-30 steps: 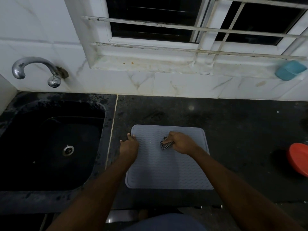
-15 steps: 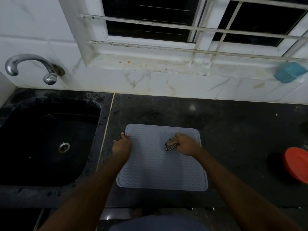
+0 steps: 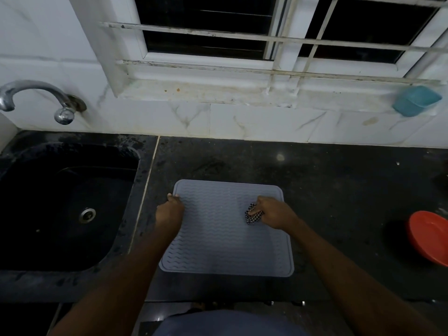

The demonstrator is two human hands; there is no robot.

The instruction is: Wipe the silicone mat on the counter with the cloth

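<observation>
A grey silicone mat (image 3: pixel 218 241) with a wavy ribbed surface lies flat on the dark counter (image 3: pixel 339 190). My right hand (image 3: pixel 274 213) is closed around a small bunched black-and-white checked cloth (image 3: pixel 252 216), pressed on the mat's right upper part. My left hand (image 3: pixel 169 210) rests on the mat's left edge near its far corner, fingers curled over the rim and pinning it down.
A black sink (image 3: pixel 63 207) with a metal drain lies to the left, and a chrome tap (image 3: pixel 36 98) juts from the tiled wall. A red bowl (image 3: pixel 429 236) sits at the counter's right edge. A teal holder (image 3: pixel 415 100) rests on the window sill.
My right hand has slid the cloth rightward across the mat. The left hand stays on the mat's left edge. The camera view has shifted slightly.
</observation>
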